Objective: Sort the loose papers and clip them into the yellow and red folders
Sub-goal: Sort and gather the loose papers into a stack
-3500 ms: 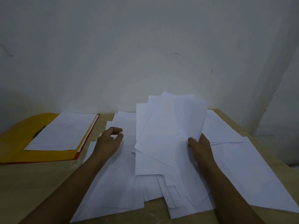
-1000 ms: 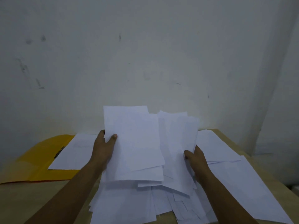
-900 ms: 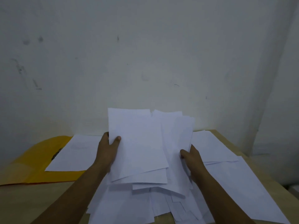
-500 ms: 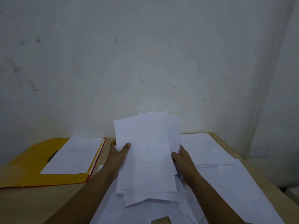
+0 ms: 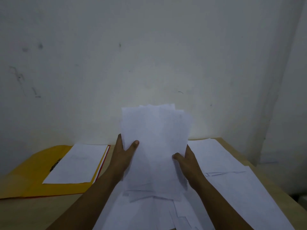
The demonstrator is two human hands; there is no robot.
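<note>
I hold a stack of white papers [image 5: 154, 146] upright between both hands above the table. My left hand [image 5: 123, 156] grips its left edge, thumb on the front. My right hand [image 5: 186, 161] grips the right edge, thumb on the front too. More loose white sheets [image 5: 232, 185] lie spread on the wooden table under and right of the stack. At the left lies the open yellow folder [image 5: 33, 178] with white sheets [image 5: 78, 163] on it and a dark clip [image 5: 55, 164] at their left side. A thin red edge [image 5: 106, 156] shows beneath the yellow folder's right side.
A plain pale wall [image 5: 149, 55] rises right behind the table. The wooden table's [image 5: 29, 213] right edge runs diagonally past the loose sheets at the far right. Bare wood shows in front of the yellow folder.
My hands have drawn closer together, gathering the fanned sheets into one narrower, more upright stack. The view has shifted slightly, showing more of the yellow folder.
</note>
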